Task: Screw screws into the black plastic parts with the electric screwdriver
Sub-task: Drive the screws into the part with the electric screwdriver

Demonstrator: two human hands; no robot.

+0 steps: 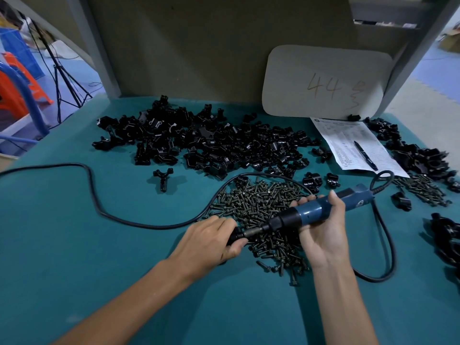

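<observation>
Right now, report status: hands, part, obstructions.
Left hand grips small black plastic part. Right hand holds blue electric screwdriver, bit at part. Black cord loops round dark screw pile.

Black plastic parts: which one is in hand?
The black part gripped in the left hand, with the electric screwdriver tip against it; the others lie loose on the table.

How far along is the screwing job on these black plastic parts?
Done: unclear; the small group of parts at the right edge may be finished. In hand: the left hand holds one black part against the bit of the electric screwdriver gripped by the right hand. Left: the big pile of parts and the screw heap remain.
</observation>
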